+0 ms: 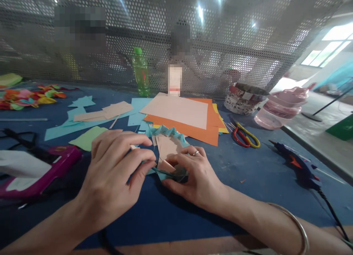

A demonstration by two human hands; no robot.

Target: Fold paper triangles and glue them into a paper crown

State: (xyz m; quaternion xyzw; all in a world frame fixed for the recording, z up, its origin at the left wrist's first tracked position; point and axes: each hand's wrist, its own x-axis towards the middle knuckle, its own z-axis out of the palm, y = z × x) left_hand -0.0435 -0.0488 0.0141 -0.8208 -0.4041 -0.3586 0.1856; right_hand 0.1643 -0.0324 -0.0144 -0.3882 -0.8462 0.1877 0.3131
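Observation:
Between my hands is a folded light-blue paper piece [164, 130] with a zigzag far edge and peach paper strips [168, 147] inside it. My left hand [118, 165] pinches its near left edge, thumb and fingertips pressed together. My right hand [193, 170], with a ring on one finger, curls round the near right side, thumb below and fingers over a peach strip. The hands partly hide the paper's near part. Just beyond lies a stack of peach and orange sheets [176, 110]. A green paper [88, 138] lies beyond my left hand.
At the right are red-and-yellow scissors [245, 135], a glue gun [298, 163], a pink bottle [284, 108] and a paper-covered tub [244, 99]. A purple device [63, 157] sits left. Blue offcuts [62, 128], colourful pieces [30, 97] and a green bottle [141, 73] stand or lie farther back, before a mesh screen [154, 23].

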